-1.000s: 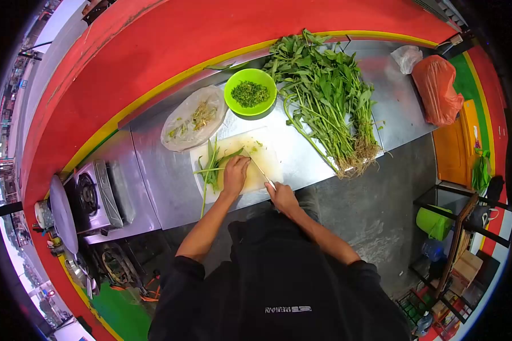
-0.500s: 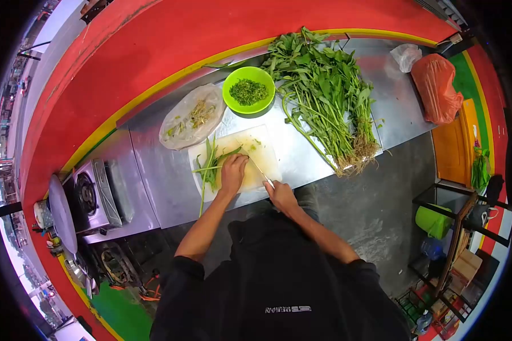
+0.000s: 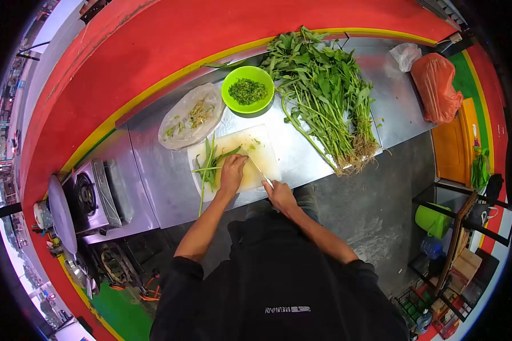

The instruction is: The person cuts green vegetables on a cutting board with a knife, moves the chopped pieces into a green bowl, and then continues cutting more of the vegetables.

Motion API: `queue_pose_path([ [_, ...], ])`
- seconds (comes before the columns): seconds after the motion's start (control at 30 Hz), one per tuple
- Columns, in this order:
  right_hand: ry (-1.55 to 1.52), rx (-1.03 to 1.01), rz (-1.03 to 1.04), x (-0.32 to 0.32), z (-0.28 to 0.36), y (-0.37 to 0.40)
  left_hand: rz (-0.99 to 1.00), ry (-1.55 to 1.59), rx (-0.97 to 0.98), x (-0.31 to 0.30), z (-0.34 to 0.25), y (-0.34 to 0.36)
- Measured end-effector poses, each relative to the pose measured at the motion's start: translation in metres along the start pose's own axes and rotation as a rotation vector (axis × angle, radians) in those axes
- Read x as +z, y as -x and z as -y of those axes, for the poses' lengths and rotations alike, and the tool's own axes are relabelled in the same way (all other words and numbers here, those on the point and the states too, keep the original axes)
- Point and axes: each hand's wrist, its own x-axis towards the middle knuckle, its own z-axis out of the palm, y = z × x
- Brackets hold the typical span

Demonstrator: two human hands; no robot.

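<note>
My left hand (image 3: 232,172) is closed over leafy green stems (image 3: 209,165) on the white cutting board (image 3: 271,149). Leaves and long stalks stick out to its left, and one stalk hangs past the board's near edge. In my right hand (image 3: 280,196) is the handle of a knife (image 3: 260,170), its blade slanting across the board beside my left fingertips. Small green scraps (image 3: 254,144) lie near the board's far edge. Behind the board stands a lime green bowl (image 3: 231,105) holding finely chopped greens (image 3: 247,91).
A big bundle of rooted greens (image 3: 330,96) lies right of the bowl on the metal counter (image 3: 173,187). A clear plastic bag (image 3: 179,136) with trimmings sits behind the board at left. A gas stove (image 3: 88,196) stands far left, a red plastic bag (image 3: 436,88) far right.
</note>
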Motion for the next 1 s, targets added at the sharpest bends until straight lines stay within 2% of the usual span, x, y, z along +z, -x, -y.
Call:
queue_pose_path([
  [0.07, 0.074, 0.008, -0.046, 0.002, 0.001, -0.002, 0.003, -0.007, 0.008, 0.002, 0.004, 0.0],
  [0.27, 0.029, 0.046, -0.016, 0.0, 0.012, -0.015, 0.045, -0.066, -0.02, -0.011, -0.015, -0.001],
  [0.5, 0.003, -0.001, -0.047, -0.001, 0.004, -0.004, 0.036, -0.066, 0.004, -0.001, -0.001, 0.001],
  [0.7, 0.105, -0.017, -0.075, 0.005, 0.003, -0.016, 0.052, -0.076, 0.024, -0.001, 0.004, -0.001],
  [0.77, 0.119, 0.059, 0.017, 0.001, 0.011, -0.022, 0.06, -0.087, 0.012, -0.006, -0.005, -0.003],
  [1.0, 0.031, 0.039, 0.004, -0.002, 0.008, -0.01, 0.071, -0.08, 0.046, -0.006, 0.002, 0.001],
])
